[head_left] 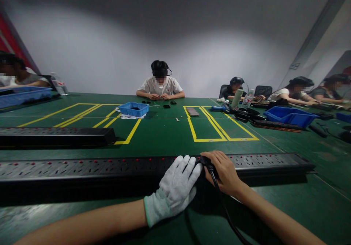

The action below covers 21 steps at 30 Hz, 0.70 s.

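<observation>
A long black power strip with red dots and many sockets lies across the near part of the green table. My left hand, in a pale glove with a green cuff, rests on the strip's middle, its fingers extended side by side. Just right of it, my bare right hand has its fingers wrapped round a black plug at the strip's sockets. From the plug a black cable runs down toward the bottom edge. The plug's prongs are hidden.
Another black strip lies farther back on the left. Beyond are a small blue tray, yellow tape rectangles and a large blue bin at right. Several people sit around the table, one of them straight across.
</observation>
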Tool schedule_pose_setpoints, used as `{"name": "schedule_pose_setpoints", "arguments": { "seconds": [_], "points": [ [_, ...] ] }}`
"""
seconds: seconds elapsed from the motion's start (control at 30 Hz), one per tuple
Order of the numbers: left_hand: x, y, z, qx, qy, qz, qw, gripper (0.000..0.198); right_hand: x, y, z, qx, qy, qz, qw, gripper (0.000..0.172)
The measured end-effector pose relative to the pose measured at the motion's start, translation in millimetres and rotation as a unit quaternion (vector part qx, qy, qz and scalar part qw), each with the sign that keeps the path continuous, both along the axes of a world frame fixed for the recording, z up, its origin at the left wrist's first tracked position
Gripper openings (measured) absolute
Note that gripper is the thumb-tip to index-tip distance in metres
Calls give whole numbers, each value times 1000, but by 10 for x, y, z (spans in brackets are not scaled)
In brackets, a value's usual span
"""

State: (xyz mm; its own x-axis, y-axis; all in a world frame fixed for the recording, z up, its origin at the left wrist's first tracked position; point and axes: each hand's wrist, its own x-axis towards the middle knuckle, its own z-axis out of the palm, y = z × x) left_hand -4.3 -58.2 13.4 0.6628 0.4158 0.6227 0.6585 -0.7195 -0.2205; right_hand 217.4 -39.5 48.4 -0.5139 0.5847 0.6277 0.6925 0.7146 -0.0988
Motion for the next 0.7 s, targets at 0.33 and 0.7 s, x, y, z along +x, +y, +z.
{"name": "schedule_pose_setpoints", "arguments": {
  "seconds": [0.33, 0.7],
  "points": [
    [-3, 2, 13, 1, 7, 3, 1000, 54, 15, 21, -13, 1, -5, 4, 1000, 38],
    [-5, -6, 7, 7, 9, 9, 1000, 53, -6, -6, 14, 3, 1, -2, 1000, 34]
  ]
}}
